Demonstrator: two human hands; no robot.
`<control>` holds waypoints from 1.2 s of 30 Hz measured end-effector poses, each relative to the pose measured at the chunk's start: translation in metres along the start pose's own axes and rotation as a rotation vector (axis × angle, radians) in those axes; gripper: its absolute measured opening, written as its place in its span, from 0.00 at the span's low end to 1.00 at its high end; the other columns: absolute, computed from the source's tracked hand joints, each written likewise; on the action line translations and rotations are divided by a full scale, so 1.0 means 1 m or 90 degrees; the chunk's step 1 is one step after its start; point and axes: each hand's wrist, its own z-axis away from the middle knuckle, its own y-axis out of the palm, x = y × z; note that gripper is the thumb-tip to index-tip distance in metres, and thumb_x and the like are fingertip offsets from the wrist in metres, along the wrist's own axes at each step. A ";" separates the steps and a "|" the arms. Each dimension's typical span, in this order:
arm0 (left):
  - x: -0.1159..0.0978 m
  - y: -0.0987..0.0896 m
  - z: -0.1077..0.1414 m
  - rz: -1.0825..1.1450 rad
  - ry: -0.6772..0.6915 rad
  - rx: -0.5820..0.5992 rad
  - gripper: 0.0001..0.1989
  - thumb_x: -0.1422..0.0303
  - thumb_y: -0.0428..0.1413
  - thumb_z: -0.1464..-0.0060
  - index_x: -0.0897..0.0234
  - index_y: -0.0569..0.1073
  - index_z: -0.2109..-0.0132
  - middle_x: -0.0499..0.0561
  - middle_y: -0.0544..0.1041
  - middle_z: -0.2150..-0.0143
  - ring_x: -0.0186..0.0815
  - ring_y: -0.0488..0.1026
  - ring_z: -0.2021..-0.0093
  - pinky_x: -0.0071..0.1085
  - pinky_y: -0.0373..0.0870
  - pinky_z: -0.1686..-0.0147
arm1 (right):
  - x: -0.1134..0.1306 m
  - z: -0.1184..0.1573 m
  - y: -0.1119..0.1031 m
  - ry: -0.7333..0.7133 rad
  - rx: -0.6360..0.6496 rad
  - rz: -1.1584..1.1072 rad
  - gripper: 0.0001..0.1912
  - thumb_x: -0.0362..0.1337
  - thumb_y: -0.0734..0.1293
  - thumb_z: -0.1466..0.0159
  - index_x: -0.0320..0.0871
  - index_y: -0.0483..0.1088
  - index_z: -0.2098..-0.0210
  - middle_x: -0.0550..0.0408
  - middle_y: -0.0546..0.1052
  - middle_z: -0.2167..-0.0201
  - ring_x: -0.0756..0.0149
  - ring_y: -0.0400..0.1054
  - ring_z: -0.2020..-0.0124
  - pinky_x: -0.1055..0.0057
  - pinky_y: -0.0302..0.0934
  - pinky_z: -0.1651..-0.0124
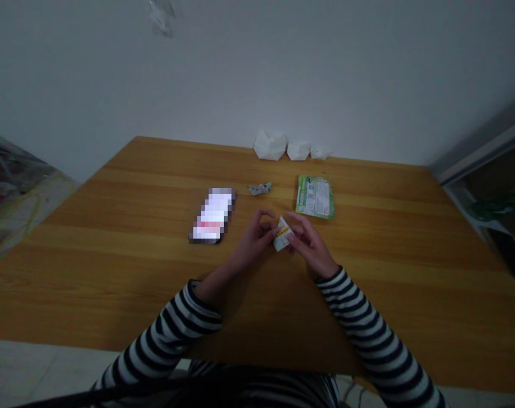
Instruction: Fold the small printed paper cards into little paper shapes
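Between my hands, above the wooden table (147, 226), is a small folded paper (282, 237), white with a yellow band of print and a pointed top. My left hand (257, 233) pinches its left edge. On the right edge, the thumb and fingers of my right hand (311, 243) are closed. Just beyond my hands lies a small folded printed paper piece (260, 188) with raised ends. A green and white printed packet (315, 197) lies flat past my right hand. To the left of my left hand is a phone (212, 215) with its screen lit and blurred out.
Three white folded paper shapes (270, 145) stand in a row at the table's back edge, against the pale wall (257, 68). Plastic-wrapped items (11, 181) are off the table's left side. A shelf or cabinet (495, 147) stands at the right.
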 end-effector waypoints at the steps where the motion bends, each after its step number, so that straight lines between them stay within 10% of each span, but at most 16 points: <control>1: -0.003 -0.002 0.000 -0.005 -0.016 0.025 0.19 0.61 0.63 0.47 0.61 0.63 0.55 0.45 0.76 0.70 0.30 0.72 0.73 0.23 0.64 0.73 | 0.002 0.001 -0.003 -0.018 0.028 0.022 0.20 0.44 0.66 0.34 0.52 0.66 0.43 0.55 0.78 0.62 0.68 0.71 0.68 0.73 0.67 0.69; 5: -0.014 -0.006 0.000 -0.058 -0.046 0.077 0.15 0.61 0.65 0.49 0.65 0.70 0.62 0.48 0.77 0.69 0.30 0.72 0.70 0.24 0.65 0.71 | 0.007 0.003 -0.014 -0.092 0.068 0.167 0.16 0.37 0.74 0.42 0.49 0.78 0.54 0.53 0.80 0.60 0.64 0.75 0.63 0.68 0.70 0.59; 14: -0.015 0.005 0.004 -0.098 0.069 0.067 0.12 0.65 0.66 0.51 0.63 0.80 0.59 0.54 0.82 0.59 0.38 0.78 0.59 0.33 0.73 0.56 | -0.005 0.000 -0.002 -0.138 -0.260 0.109 0.02 0.31 0.74 0.45 0.45 0.80 0.71 0.54 0.83 0.72 0.63 0.77 0.71 0.68 0.73 0.66; 23: -0.009 0.018 0.009 -0.105 0.108 -0.178 0.04 0.71 0.67 0.57 0.63 0.79 0.72 0.50 0.82 0.69 0.35 0.79 0.67 0.32 0.76 0.61 | 0.000 0.002 0.004 -0.206 -0.240 0.130 0.03 0.33 0.75 0.44 0.45 0.79 0.70 0.55 0.80 0.71 0.65 0.74 0.68 0.69 0.70 0.64; 36: -0.006 0.026 0.008 -0.007 -0.018 -0.266 0.10 0.64 0.69 0.57 0.66 0.81 0.70 0.51 0.82 0.73 0.33 0.77 0.73 0.29 0.75 0.68 | 0.008 -0.001 0.026 -0.164 -0.296 0.038 0.12 0.41 0.72 0.40 0.44 0.70 0.76 0.58 0.76 0.75 0.68 0.72 0.72 0.71 0.68 0.67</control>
